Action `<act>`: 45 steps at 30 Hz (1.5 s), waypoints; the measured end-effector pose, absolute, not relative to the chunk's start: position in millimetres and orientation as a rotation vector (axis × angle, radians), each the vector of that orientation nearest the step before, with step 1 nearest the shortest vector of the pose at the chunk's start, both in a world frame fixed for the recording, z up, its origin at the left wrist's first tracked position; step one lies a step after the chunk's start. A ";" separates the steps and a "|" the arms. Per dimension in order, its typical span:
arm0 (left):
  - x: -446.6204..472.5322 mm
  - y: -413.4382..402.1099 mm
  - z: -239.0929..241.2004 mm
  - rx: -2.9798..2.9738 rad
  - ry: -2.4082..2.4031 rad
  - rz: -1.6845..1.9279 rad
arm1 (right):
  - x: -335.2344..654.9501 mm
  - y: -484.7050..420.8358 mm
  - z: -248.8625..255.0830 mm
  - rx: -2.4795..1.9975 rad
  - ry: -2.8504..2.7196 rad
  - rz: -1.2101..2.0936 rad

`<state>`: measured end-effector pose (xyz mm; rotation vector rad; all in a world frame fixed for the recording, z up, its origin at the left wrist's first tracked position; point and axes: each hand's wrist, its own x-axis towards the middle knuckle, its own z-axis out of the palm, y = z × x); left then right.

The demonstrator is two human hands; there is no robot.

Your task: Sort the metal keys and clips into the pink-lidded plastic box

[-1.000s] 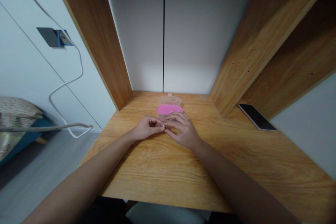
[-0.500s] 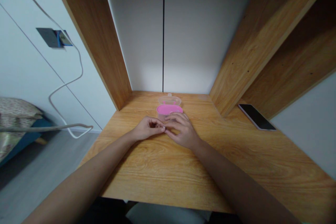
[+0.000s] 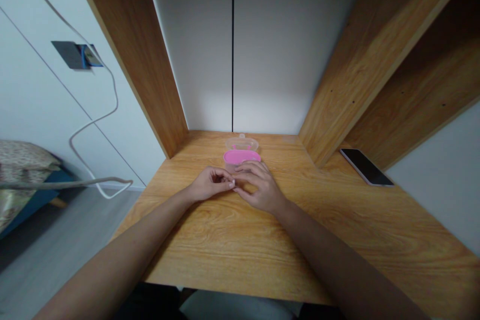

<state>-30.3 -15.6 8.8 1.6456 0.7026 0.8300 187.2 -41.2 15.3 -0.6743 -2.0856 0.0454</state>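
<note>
Both my hands rest on the wooden desk [image 3: 337, 230], meeting at the fingertips near its middle. My left hand [image 3: 210, 185] is curled, its thumb and fingers pinched on something tiny that I cannot make out. My right hand [image 3: 258, 187] lies beside it with fingers bent, its fingertips touching the same spot. Just behind my hands stands a small pink box [image 3: 240, 156] with its clear lid [image 3: 242, 143] flipped open toward the back wall.
A dark phone [image 3: 365, 166] lies on the desk at the right, by the slanted wooden side panel [image 3: 360, 70]. Another wooden panel [image 3: 138, 60] bounds the left. A grey cable [image 3: 93, 120] hangs from a wall socket [image 3: 73, 54] at the left, above the floor.
</note>
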 end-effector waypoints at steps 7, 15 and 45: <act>-40.2 -16.1 27.8 1.986 0.898 0.949 | 194.7 -38.8 16.0 -0.853 -1.905 -0.044; -33.5 12.7 75.3 2.712 1.024 0.899 | 202.6 -23.3 6.7 -1.142 -1.654 -0.040; -15.0 21.1 -19.8 1.848 1.107 1.153 | 206.1 16.5 -32.3 -0.917 -1.258 1.045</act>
